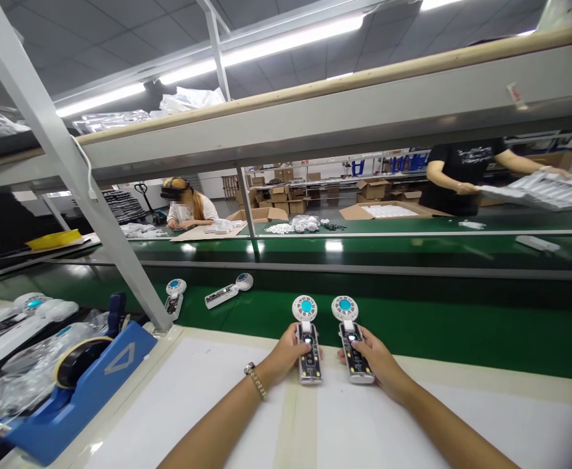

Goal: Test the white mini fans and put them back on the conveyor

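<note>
My left hand (288, 355) is closed around a handheld fan (309, 365) with a round white head, a blue centre and a clear handle showing a dark circuit board. A matching handheld fan (359, 365) is in my right hand (376, 361). Both thumbs press on the handles, where a small light glows. The two fans stand side by side, heads pointing away from me, over the near edge of the green belt. Two more fans, one upright fan (174, 296) and one slanted fan (228, 291), lie on the belt to the left.
A blue tape dispenser (85, 384) stands at left beside bagged fans (27, 326). The white worktop (208, 404) borders the green belt (437, 326). A slanted post (85, 169) and overhead shelf (315, 107) frame the view. Two people work beyond; one holds white trays (544, 189).
</note>
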Demonstrator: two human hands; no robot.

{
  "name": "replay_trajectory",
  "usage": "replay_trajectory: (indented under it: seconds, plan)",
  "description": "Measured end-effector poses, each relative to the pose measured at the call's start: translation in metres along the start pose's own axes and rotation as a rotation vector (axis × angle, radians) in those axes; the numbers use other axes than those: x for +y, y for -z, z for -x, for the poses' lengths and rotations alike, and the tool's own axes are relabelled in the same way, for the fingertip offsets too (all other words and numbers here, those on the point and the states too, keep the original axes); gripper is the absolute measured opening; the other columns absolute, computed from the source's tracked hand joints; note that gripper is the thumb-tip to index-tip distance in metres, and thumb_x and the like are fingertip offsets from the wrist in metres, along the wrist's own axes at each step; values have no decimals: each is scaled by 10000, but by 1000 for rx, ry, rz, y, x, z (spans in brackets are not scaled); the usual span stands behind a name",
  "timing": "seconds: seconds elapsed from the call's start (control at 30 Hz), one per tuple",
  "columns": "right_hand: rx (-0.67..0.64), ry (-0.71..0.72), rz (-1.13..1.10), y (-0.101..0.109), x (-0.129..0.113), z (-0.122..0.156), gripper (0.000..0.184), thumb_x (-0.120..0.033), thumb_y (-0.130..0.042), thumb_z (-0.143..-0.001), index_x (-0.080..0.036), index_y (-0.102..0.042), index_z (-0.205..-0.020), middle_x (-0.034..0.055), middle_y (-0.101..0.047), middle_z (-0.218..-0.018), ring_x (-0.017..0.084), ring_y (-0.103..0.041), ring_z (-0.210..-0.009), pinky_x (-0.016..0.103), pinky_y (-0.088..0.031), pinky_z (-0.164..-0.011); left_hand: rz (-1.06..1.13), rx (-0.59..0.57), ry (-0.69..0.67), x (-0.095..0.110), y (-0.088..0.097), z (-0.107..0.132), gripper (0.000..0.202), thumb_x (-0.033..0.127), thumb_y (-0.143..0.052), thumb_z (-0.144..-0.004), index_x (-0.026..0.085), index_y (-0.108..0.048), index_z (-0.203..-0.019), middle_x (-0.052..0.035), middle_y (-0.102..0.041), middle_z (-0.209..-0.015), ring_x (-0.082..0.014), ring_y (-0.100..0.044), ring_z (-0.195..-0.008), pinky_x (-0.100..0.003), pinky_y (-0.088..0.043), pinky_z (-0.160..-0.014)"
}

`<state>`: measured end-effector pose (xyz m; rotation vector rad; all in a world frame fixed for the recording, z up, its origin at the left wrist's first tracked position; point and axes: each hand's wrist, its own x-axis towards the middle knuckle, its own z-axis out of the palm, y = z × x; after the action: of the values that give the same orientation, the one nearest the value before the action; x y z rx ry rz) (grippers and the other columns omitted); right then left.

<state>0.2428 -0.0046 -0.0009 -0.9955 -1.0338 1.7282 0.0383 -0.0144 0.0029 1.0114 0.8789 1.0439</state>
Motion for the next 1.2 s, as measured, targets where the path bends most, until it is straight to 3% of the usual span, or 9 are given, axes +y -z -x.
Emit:
replay_trajectory:
  seconds: [0.43, 0.63, 1.2]
  plan:
    - [-17, -24, 8, 2, 1, -3, 445, -218, -495, -786, -164, -330, -1195, 37, -665, -693, 189, -653, -679, 295, -505, -637, -13, 24, 17, -1, 0, -3, 389, 163, -624, -649, 161, -408, -972, -96, -540, -1018, -209, -629, -786, -368, -475, -725]
    - [-85, -30, -32, 4, 2, -4, 534, -251, -554, -735, -155, -316, -1203, 41, -673, -697, 192, -653, -688, 286, -501, -636, 10, 11, 25, -3, 1, -4, 371, 122, -597, -641, 155, -406, -957, -98, -531, -1036, -212, -633, -785, -366, -466, -735]
    - [-47, -16, 19, -1, -3, 2, 604, -292, -582, -658, -144, -315, -1179, 23, -662, -661, 198, -646, -673, 294, -491, -638, -21, 4, 25, -5, 2, -4, 333, 143, -582, -676, 160, -405, -958, -100, -533, -1040, -216, -640, -794, -367, -464, -752]
